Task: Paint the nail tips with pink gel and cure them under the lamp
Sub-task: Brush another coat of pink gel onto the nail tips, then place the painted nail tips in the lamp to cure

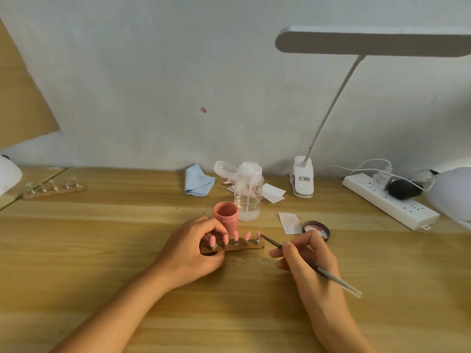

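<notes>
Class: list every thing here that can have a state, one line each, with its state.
Gel jar: open, lid off.
Lid: lying inside up.
Nail tips: pink, standing on the holder.
Holder: gripped by the left hand.
Brush: pinched in the right hand, tip by the rightmost nail tip.
Pump bottle: cap flipped open, partly full.
Desk lamp: on or off, cannot tell.
Power strip: plugs in.

Right edge cuts off desk lamp head (pixel 369 42) and white dome (pixel 453 197). Under left hand (pixel 188 250), left end of nail holder (pixel 251 247) hidden. Print on clip label (pixel 304 179) unreadable.
</notes>
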